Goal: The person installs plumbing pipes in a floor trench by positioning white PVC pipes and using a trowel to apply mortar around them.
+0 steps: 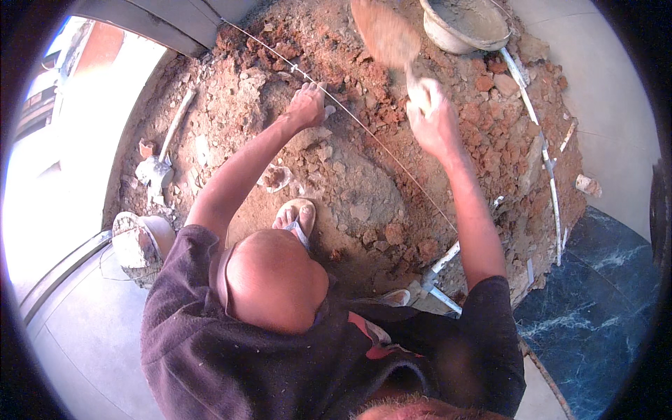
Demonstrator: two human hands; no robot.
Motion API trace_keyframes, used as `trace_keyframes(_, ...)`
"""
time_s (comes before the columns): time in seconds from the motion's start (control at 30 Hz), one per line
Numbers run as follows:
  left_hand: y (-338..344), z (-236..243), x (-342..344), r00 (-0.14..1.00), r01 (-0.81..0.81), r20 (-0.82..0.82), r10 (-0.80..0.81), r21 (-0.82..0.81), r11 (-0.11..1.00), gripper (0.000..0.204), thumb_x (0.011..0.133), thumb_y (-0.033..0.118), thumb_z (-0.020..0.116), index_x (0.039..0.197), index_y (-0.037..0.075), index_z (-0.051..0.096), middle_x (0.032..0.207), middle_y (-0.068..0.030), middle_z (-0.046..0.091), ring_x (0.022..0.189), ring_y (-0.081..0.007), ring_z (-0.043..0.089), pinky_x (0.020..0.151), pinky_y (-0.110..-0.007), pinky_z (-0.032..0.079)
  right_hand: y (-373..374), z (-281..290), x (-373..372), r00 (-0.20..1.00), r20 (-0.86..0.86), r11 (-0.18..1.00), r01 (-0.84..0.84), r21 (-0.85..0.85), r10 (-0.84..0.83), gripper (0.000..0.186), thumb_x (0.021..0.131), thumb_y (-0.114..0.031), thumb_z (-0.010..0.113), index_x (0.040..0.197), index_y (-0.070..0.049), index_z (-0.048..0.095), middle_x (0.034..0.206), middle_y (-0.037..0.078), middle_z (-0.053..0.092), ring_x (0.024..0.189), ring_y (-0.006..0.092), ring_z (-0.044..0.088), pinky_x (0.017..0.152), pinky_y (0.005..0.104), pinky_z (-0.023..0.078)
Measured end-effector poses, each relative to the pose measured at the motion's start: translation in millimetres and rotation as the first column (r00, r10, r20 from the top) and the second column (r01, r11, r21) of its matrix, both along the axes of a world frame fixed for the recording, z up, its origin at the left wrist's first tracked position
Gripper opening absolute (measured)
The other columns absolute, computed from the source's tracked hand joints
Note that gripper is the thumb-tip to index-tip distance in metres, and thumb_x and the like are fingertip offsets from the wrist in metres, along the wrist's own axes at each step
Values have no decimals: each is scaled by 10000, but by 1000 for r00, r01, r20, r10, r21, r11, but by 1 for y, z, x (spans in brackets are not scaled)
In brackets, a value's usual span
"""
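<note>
My right hand grips the handle of a trowel; its broad, mortar-smeared blade is blurred by motion above the rubble. Farther left, my left hand is down at the broken ground with its fingers curled together. A taut white string runs diagonally past those fingertips, with a knot just beyond them. What the left fingers hold, if anything, is hidden. Beyond the trowel stands a round pan with grey mortar in it. Reddish soil and rubble lie beneath both hands.
White pipes line the rubble's right side, and another pipe joint is near my right elbow. A mortar-crusted bucket stands at left, near a stick-handled tool. My sandalled foot is on the soil. Dark marbled flooring lies right.
</note>
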State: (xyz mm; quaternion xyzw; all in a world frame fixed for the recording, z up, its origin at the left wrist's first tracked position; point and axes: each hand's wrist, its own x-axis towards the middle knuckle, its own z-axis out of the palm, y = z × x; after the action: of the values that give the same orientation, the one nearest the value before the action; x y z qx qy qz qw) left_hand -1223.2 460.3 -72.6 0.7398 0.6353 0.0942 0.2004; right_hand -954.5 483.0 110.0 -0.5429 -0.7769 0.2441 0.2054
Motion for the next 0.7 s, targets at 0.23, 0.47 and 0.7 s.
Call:
trace_keyframes(0.23, 2, 5, -9, 996, -21, 81, 28, -87, 996, 670, 809, 309, 683, 1294, -78, 429, 1186, -287, 557, 1145, -434, 515, 971, -481, 427, 32, 21, -91, 908, -416, 910, 128, 394, 52, 452, 848, -225, 661, 1184, -27, 433, 1014, 266, 598, 944, 418, 600, 798, 482, 486)
trace_keyframes(0.47, -4, 10, -16, 996, 24, 84, -39, 176, 984, 546, 819, 290, 667, 1253, -1, 506, 1154, -249, 581, 1146, -405, 516, 1028, -455, 382, 82, -100, -85, 883, 365, 955, -278, -104, 296, 369, 910, -239, 514, 1169, 24, 514, 1023, 202, 591, 891, 401, 616, 764, 484, 519)
trace_keyframes(0.7, -28, 32, -36, 982, -117, 165, 88, 177, 977, 367, 833, 234, 644, 1116, 6, 588, 1088, -213, 602, 1044, -382, 547, 922, -444, 442, 58, 7, -126, 983, -180, 974, 76, 215, -37, 340, 903, -237, 538, 1146, 1, 535, 1023, 178, 582, 931, 312, 620, 779, 459, 520)
